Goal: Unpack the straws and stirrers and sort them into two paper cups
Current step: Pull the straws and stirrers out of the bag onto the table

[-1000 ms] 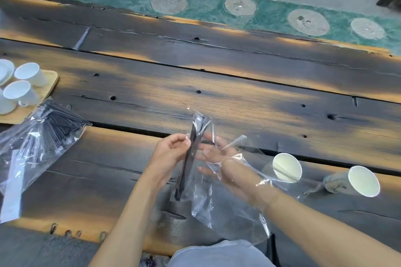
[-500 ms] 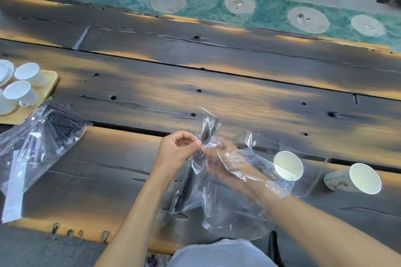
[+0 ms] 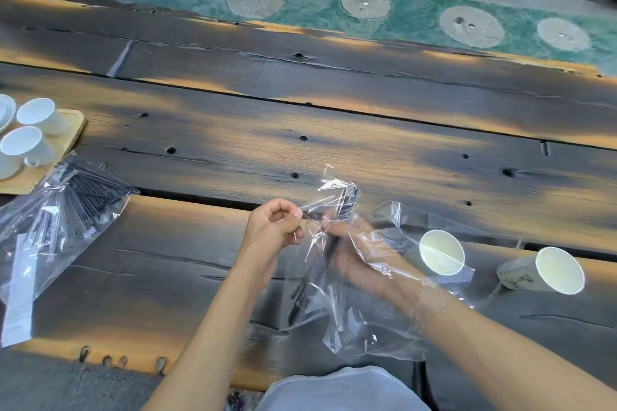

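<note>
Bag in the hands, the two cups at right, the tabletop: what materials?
Bag: thin clear plastic film, glossy; it crinkles, glints and shows the right hand through it. Cups: likely paper, matte cream inside, thin rolled rim. Tabletop: wood planks, dark stain worn to orange; grain, knots, cracks show.

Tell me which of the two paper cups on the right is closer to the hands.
The left paper cup, right beside the right hand and partly behind the clear bag it holds. The other paper cup stands farther right, clear of the plastic.
</note>
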Available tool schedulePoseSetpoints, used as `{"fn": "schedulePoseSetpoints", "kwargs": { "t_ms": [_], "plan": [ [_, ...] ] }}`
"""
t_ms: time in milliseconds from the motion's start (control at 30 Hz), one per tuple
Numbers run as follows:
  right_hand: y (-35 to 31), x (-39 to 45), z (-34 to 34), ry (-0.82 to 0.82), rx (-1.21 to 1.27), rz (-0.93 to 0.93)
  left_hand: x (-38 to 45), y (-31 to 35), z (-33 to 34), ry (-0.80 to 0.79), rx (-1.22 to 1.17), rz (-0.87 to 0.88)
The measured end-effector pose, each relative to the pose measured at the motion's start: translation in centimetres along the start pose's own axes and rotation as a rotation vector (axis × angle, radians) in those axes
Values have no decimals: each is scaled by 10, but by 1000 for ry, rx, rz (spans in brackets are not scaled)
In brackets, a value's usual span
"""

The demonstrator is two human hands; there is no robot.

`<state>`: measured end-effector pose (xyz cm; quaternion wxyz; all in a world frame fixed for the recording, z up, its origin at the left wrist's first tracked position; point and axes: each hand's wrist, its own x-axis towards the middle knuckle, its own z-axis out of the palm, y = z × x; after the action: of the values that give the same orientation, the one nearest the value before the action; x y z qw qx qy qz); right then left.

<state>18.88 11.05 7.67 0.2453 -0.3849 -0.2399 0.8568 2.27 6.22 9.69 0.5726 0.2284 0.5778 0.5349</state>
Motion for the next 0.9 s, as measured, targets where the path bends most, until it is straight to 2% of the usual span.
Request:
{"fn": "schedulePoseSetpoints", "kwargs": {
  "t_ms": [100, 200, 300, 367, 433, 567, 633, 767, 833, 900],
  "plan": [
    [-11, 5, 8, 47, -22, -24, 2, -1, 1, 0, -33, -21],
    [-17, -6, 1, 43, -301, 37, 3, 1, 4, -89, -48, -38],
    [-14, -21, 8, -59, -355, 124, 9, 12, 13, -90, 64, 4],
    [-10, -28, 13, -114, -346, 168, 12, 18, 22, -28, 137, 79],
    [-6, -28, 11, -134, -312, 154, 15, 23, 29, 88, 111, 121],
    [3, -17, -2, -132, -179, -50, 26, 28, 15, 296, -24, 130],
    [3, -18, -6, -148, -94, -66, 30, 26, 5, 340, -28, 110],
    [-9, -31, -5, -175, -64, -50, 29, 16, -1, 336, 202, 151],
    [-14, -34, -1, -157, -102, -27, 24, 17, -1, 295, 497, 306],
    [-17, -37, 4, -94, -170, 25, 15, 27, 3, 245, 876, 571]
  ]
}}
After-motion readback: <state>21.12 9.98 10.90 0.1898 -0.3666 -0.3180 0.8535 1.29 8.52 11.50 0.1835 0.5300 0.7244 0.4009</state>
